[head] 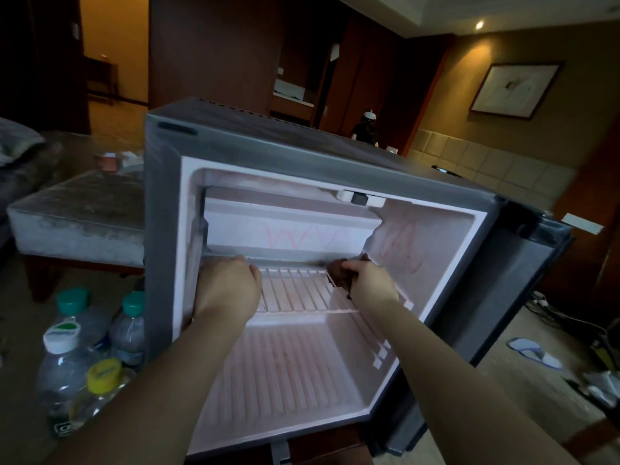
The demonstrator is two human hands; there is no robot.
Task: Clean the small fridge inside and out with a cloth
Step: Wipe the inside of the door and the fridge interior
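The right hand's [372, 281] fingers [355, 265] pinch a dark cloth [336, 270] against the right end of the wire shelf [295, 292], centre of frame. The left hand [228, 290] bends over the shelf's left end; whether it grips or only rests there I cannot tell. Both are inside the open fridge [161, 229], its door [523, 283] swung to the right.

The job looks early. Red zigzag marks [302, 237] are still on the back wall and right wall, the floor looks streaked, and the outside appears untouched.

The marks spell nothing. The labels of the bottles [67, 367] at lower left are too blurred to read, and no brand shows on the fridge.
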